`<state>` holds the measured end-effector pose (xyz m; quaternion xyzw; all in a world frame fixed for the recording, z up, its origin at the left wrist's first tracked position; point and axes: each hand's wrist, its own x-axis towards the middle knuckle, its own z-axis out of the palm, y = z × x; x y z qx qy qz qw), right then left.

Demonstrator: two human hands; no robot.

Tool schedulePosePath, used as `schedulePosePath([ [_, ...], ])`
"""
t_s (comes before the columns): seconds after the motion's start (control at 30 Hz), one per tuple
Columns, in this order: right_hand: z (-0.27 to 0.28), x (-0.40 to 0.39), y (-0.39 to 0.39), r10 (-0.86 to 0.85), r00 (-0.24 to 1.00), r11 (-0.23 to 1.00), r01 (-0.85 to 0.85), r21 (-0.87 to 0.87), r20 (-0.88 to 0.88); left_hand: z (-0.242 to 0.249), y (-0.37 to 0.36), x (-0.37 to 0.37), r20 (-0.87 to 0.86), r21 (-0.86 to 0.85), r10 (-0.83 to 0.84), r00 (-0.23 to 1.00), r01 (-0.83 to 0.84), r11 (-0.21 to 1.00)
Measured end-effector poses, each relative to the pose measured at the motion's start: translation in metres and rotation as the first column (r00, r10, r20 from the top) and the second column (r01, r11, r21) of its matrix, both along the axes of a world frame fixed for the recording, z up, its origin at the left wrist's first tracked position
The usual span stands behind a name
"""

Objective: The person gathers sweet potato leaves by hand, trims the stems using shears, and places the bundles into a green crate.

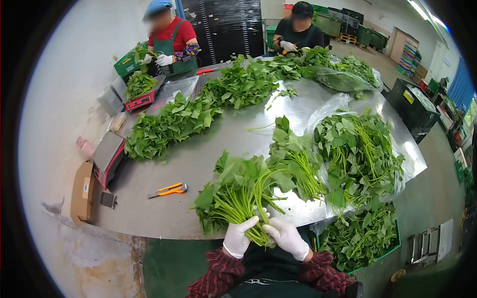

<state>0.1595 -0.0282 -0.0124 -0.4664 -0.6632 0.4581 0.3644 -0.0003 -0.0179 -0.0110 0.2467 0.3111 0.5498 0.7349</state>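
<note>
My left hand [238, 237], in a white glove, is closed round the stems of a bunch of leafy greens [241, 191] at the table's near edge. On the right side of the same stems, my gloved right hand [288, 237] grips with its fingers pressed together. The cut stem ends stick out below, between both hands, and the leaves point away from me. Just beyond my right hand lies a smaller pile of greens [297, 161]. A large heap of long-stemmed greens [355, 149] rests on clear plastic to the right.
A utility knife [169, 190] lies on the metal table [208, 164]. Two red scales [108, 156] [144, 99] stand along the left. Rows of greens [174, 124] cross the far side, near two co-workers. A green crate [365, 238] of greens sits below the right edge.
</note>
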Motion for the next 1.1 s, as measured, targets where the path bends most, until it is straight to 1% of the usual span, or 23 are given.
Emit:
schedulePosePath([
  [0.13, 0.001, 0.013, 0.008, 0.088, 0.995, 0.996, -0.089, 0.0, -0.036, 0.006, -0.001, 0.005, -0.074, 0.066, -0.084, 0.994, 0.089, 0.994],
  [0.2, 0.0, 0.014, 0.009, 0.151, 0.982, 0.972, -0.168, -0.167, -0.111, 0.005, 0.0, 0.005, -0.075, 0.082, -0.11, 0.991, 0.116, 0.99],
  [0.3, -0.014, 0.006, 0.009, 0.13, 0.99, 0.99, -0.132, -0.042, -0.044, 0.002, 0.0, 0.005, -0.102, 0.106, -0.082, 0.991, 0.093, 0.99],
  [0.33, 0.005, 0.003, 0.007, 0.103, 0.993, 0.94, -0.117, -0.319, -0.062, 0.0, 0.002, 0.002, -0.157, 0.145, -0.043, 0.987, 0.066, 0.987],
  [0.37, -0.002, 0.003, 0.009, 0.118, 0.991, 0.941, -0.132, -0.31, -0.064, 0.002, 0.003, -0.002, -0.212, 0.186, 0.003, 0.977, 0.037, 0.982],
  [0.43, -0.037, 0.006, 0.016, 0.094, 0.931, 0.995, -0.097, -0.011, 0.353, -0.001, 0.017, -0.021, -0.367, 0.327, 0.14, 0.919, -0.014, 0.945],
  [0.47, -0.055, 0.009, 0.016, -0.018, 0.878, 0.971, -0.098, 0.217, 0.479, -0.006, 0.028, -0.041, -0.663, 0.641, 0.468, 0.584, 0.121, 0.758],
  [0.5, -0.062, 0.014, 0.017, -0.048, 0.872, 0.969, -0.078, 0.235, 0.487, -0.009, 0.039, -0.063, -0.619, 0.744, 0.776, 0.115, 0.402, 0.534],
  [0.53, -0.061, 0.018, 0.017, -0.047, 0.874, 0.967, -0.081, 0.24, 0.483, -0.003, 0.037, -0.085, -0.605, 0.744, 0.794, 0.051, 0.392, 0.541],
  [0.57, -0.055, 0.019, 0.016, -0.017, 0.888, 0.965, -0.105, 0.238, 0.46, 0.0, 0.042, -0.105, -0.652, 0.75, 0.742, 0.16, 0.278, 0.599],
  [0.6, -0.048, 0.019, 0.015, 0.001, 0.895, 0.983, -0.083, 0.163, 0.445, 0.0, 0.044, -0.124, -0.645, 0.742, 0.656, 0.392, 0.114, 0.661],
  [0.63, -0.042, 0.018, 0.013, 0.016, 0.902, 0.995, -0.058, 0.084, 0.431, -0.005, 0.051, -0.14, -0.386, 0.663, 0.475, 0.791, -0.12, 0.739],
  [0.67, -0.041, 0.018, 0.011, 0.029, 0.903, 0.992, -0.078, 0.096, 0.43, -0.005, 0.058, -0.153, -0.012, 0.56, 0.327, 0.945, -0.264, 0.785],
  [0.73, -0.041, 0.019, 0.008, 0.053, 0.915, 0.995, -0.08, 0.052, 0.4, -0.011, 0.072, -0.175, 0.399, 0.45, 0.164, 0.902, -0.348, 0.823],
  [0.77, -0.041, 0.019, 0.007, 0.063, 0.914, 0.994, -0.095, 0.062, 0.4, -0.01, 0.078, -0.186, 0.414, 0.433, 0.17, 0.894, -0.358, 0.827],
  [0.8, -0.042, 0.02, 0.005, 0.065, 0.917, 0.995, -0.09, 0.046, 0.393, 0.06, 0.057, -0.171, -0.348, 0.499, 0.375, 0.859, -0.169, 0.85],
  [0.83, -0.044, 0.02, 0.005, 0.066, 0.92, 0.996, -0.084, 0.028, 0.387, 0.063, 0.06, -0.181, -0.344, 0.505, 0.389, 0.855, -0.181, 0.844],
  [0.87, -0.047, 0.021, 0.005, 0.078, 0.923, 0.996, -0.087, 0.007, 0.376, 0.059, 0.062, -0.196, -0.698, 0.671, 0.613, 0.37, 0.04, 0.74],
  [0.9, -0.048, 0.022, 0.006, 0.086, 0.921, 0.995, -0.096, 0.009, 0.379, 0.056, 0.066, -0.206, -0.645, 0.643, 0.719, -0.259, 0.325, 0.693],
  [0.97, -0.05, 0.026, 0.005, 0.079, 0.906, 0.994, -0.104, 0.036, 0.416, 0.039, 0.078, -0.22, -0.577, 0.74, 0.802, -0.156, 0.315, 0.594],
  [1.0, -0.05, 0.027, 0.005, 0.086, 0.904, 0.993, -0.11, 0.034, 0.42, 0.017, 0.092, -0.235, -0.702, 0.697, 0.679, 0.217, 0.01, 0.717],
  [1.03, -0.05, 0.028, 0.005, 0.076, 0.899, 0.995, -0.097, 0.025, 0.431, -0.002, 0.104, -0.249, -0.614, 0.5, 0.526, 0.589, -0.226, 0.836],
  [1.1, -0.049, 0.029, 0.005, 0.07, 0.895, 0.996, -0.086, 0.016, 0.44, -0.005, 0.109, -0.256, -0.712, 0.51, 0.506, 0.488, -0.137, 0.849],
])
